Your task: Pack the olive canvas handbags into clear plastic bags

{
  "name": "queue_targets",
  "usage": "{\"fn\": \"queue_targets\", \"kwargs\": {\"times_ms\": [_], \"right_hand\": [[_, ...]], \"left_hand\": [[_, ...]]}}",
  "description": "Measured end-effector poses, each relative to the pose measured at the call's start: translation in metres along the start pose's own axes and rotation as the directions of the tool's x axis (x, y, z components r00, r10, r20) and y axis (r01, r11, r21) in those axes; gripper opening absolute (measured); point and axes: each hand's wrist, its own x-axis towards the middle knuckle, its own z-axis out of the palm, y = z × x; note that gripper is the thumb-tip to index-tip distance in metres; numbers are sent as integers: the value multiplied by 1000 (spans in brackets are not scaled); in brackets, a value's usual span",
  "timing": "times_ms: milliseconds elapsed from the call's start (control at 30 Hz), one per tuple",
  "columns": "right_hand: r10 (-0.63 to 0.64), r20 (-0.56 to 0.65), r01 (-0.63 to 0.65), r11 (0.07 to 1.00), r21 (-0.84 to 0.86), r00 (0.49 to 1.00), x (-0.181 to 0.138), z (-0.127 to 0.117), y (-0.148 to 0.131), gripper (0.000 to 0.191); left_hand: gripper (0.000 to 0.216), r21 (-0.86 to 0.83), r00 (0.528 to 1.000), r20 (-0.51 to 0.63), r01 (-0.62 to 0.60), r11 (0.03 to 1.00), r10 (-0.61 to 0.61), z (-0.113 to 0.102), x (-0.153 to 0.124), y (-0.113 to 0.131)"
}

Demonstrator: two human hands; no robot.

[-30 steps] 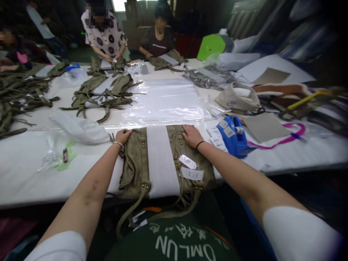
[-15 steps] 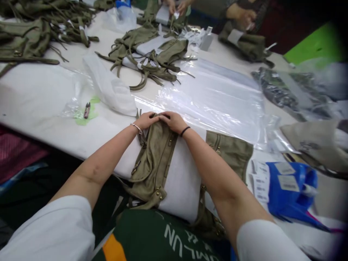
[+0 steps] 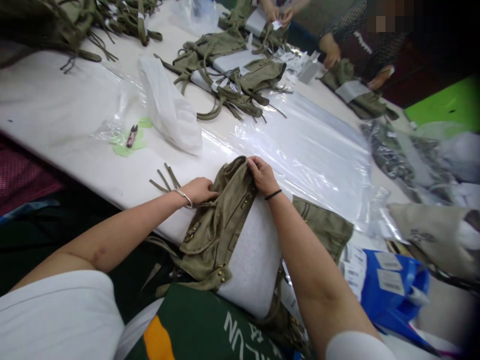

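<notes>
An olive canvas bag (image 3: 225, 215) with brass fittings lies in front of me at the table's near edge. White wrapping sheet (image 3: 258, 255) covers its middle, and more olive canvas shows beyond my right forearm. My right hand (image 3: 263, 176) is closed on the bag's far top edge, thumb and fingers pinching the cloth. Against the bag's left side, my left hand (image 3: 200, 192) is closed at the cloth, its fingertips partly hidden by a fold. Thin olive straps (image 3: 167, 177) stick out past my left hand.
Clear plastic bags (image 3: 311, 150) lie flat beyond my right hand. Small thread snips (image 3: 132, 136) rest on green tape at left. More olive bags (image 3: 232, 70) are piled farther back, where co-workers' hands (image 3: 279, 15) work. A blue container (image 3: 390, 280) with labels stands at right.
My hands were together at the bag's top edge. My left hand has moved down and left along its side, while the right stays at the top. The bag's mouth is spread wider.
</notes>
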Motion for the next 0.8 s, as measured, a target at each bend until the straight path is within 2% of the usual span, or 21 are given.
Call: {"fn": "queue_targets", "kwargs": {"times_ms": [100, 167, 233, 367, 400, 467, 567, 633, 667, 733, 800], "right_hand": [[6, -2, -7, 998, -69, 1000, 2, 3, 1, 47], [-17, -20, 14, 992, -127, 1000, 2, 5, 2, 46], [-40, -48, 34, 991, -133, 998, 1, 7, 4, 47], [-44, -85, 42, 999, -32, 995, -6, 5, 9, 48], [-40, -92, 39, 999, -15, 995, -7, 5, 10, 49], [-28, -107, 29, 1000, 8, 994, -8, 5, 13, 49], [-24, -117, 28, 999, 32, 993, -10, 8, 14, 48], [-33, -109, 37, 999, 35, 994, -12, 12, 15, 45], [-36, -107, 39, 999, 31, 994, -13, 13, 15, 45], [-38, -116, 40, 999, 16, 993, -15, 14, 15, 44], [-44, -122, 44, 999, 1, 992, -16, 12, 13, 44]], "left_hand": [[37, 80, 999, -42, -8, 997, 12, 5, -5, -1], [36, 149, 992, -129, 30, 988, -10, 8, -13, 1], [35, 177, 971, -236, 22, 984, 21, 8, -18, 6], [30, 70, 893, -395, -207, 976, 218, 6, -5, 23], [32, 36, 886, -402, -239, 970, 233, 8, 2, 28], [38, 4, 902, -372, -235, 972, 220, 14, 15, 38], [49, 67, 936, -247, -240, 968, 249, 30, 23, 48], [51, 126, 939, -179, -273, 954, 293, 39, 21, 49], [49, 147, 932, -186, -287, 946, 312, 42, 20, 48], [42, 175, 886, -285, -328, 929, 366, 48, 19, 42], [37, 190, 799, -429, -375, 907, 420, 53, 21, 36]]}}
